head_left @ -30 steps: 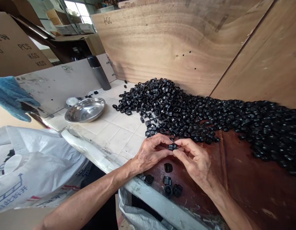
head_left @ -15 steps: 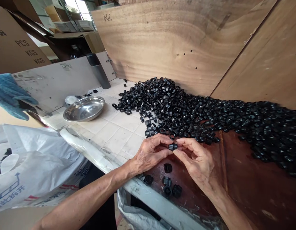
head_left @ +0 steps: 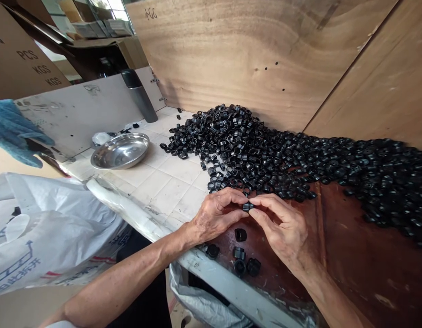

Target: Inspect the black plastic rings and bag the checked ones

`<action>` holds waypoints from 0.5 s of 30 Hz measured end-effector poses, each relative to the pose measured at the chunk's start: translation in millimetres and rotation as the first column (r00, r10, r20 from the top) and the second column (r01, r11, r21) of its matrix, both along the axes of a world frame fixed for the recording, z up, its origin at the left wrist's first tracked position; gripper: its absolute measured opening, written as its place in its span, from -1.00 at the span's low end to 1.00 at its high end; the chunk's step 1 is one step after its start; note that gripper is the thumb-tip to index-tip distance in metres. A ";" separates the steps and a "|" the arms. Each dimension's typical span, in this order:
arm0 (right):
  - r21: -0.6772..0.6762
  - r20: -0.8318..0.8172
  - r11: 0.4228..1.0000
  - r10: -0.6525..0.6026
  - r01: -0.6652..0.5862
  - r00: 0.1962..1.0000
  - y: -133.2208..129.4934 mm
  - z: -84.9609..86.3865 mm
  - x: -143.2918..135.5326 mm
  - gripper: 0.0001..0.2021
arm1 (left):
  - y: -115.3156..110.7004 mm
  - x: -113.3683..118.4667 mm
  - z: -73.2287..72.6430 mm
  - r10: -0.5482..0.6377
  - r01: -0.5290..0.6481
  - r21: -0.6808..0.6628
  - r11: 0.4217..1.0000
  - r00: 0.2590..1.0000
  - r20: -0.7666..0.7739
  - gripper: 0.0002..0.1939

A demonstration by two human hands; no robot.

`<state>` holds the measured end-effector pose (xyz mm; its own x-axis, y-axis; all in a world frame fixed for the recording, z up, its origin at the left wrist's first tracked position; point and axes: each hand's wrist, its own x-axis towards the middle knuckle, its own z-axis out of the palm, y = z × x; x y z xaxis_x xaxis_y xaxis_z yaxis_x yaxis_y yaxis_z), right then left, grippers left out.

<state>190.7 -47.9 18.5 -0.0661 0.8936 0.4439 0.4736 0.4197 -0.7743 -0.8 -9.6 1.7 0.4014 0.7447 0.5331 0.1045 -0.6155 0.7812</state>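
Observation:
A small black plastic piece [head_left: 247, 207] is pinched between the fingertips of both hands. My left hand [head_left: 217, 214] grips it from the left, and my right hand [head_left: 282, 223] from the right, thumbs below and forefingers above. Nearer the table edge lie several black pieces: one [head_left: 241, 235] just below the fingertips, one [head_left: 212, 251] beside my left wrist, and a small cluster [head_left: 239, 267] further down. Beyond the fingers spreads a large heap of black rings [head_left: 231, 136], which continues to the right as a pile of black parts [head_left: 368, 168].
A metal bowl [head_left: 120, 151] stands on the white tiled surface at left, with a dark bottle [head_left: 139, 96] behind it. A wooden board [head_left: 248, 54] rises behind the heap. White sacks [head_left: 60, 228] and a blue cloth [head_left: 16, 132] are at far left.
The view has shifted slightly. Both hands stay at nearly the same place around the black piece, with their fingertips a little closer together above it.

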 end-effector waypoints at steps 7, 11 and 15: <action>-0.028 0.033 0.999 -0.026 0.027 0.999 -2.4 1.1 -1.1 -0.85 | -1.1 0.9 0.4 -0.003 0.003 -0.021 1.000 1.000 0.000 -0.79; -0.045 0.115 0.997 -0.063 0.068 0.991 -2.2 -0.6 -1.7 -0.79 | -1.4 0.8 0.1 -0.024 0.026 0.079 0.996 0.999 -0.028 -0.80; -0.032 0.197 0.997 -0.064 0.071 0.978 -1.2 -1.0 -0.7 -0.66 | -1.8 0.2 -0.5 -0.039 0.041 0.032 0.999 0.997 -0.070 -0.80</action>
<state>190.0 -49.1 17.5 -0.0870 0.9154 0.3930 0.6435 0.3528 -0.6793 -0.6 -11.4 1.2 0.4673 0.7093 0.5278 0.1320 -0.6463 0.7516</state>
